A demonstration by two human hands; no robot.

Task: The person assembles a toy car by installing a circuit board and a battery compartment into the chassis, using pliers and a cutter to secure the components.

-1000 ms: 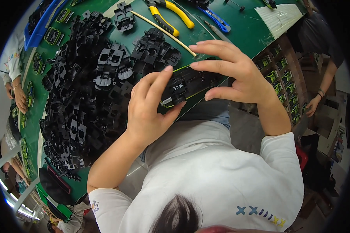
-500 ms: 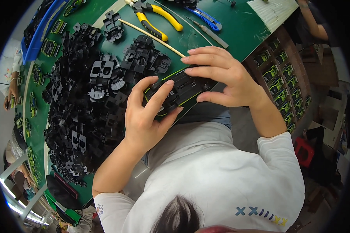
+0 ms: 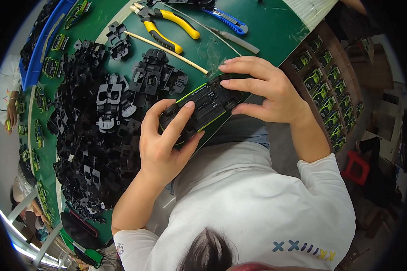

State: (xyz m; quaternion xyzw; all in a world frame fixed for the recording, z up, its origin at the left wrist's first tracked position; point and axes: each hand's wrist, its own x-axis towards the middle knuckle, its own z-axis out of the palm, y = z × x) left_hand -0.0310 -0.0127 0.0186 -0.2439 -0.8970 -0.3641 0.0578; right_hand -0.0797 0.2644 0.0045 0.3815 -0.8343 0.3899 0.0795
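Presently, the left hand [image 3: 165,140] is gripping one end of the black toy car [image 3: 208,101], its fingers curling over the upturned underside and its thumb bracing the near side. The right hand [image 3: 273,92] is spanning the other end with fingers fanned apart, the thumb opposing them; its clamping force is not showing. The toy car is resting between both hands, around the near edge of the green table [image 3: 276,27], just right of the heap of black plastic parts [image 3: 88,149]. Caution: a loosened right-hand hold could be causing a fall past that edge, and uneven finger pressure could be straining the lime-green trim. Sweeping forward could be dislodging the wooden stick [image 3: 167,53], whose tip is lying near the right fingertips. Regarding markings: fine characters are appearing on the underside but are proving too small to read, while the white shirt [image 3: 257,198] is bearing a row of blue and yellow symbols.
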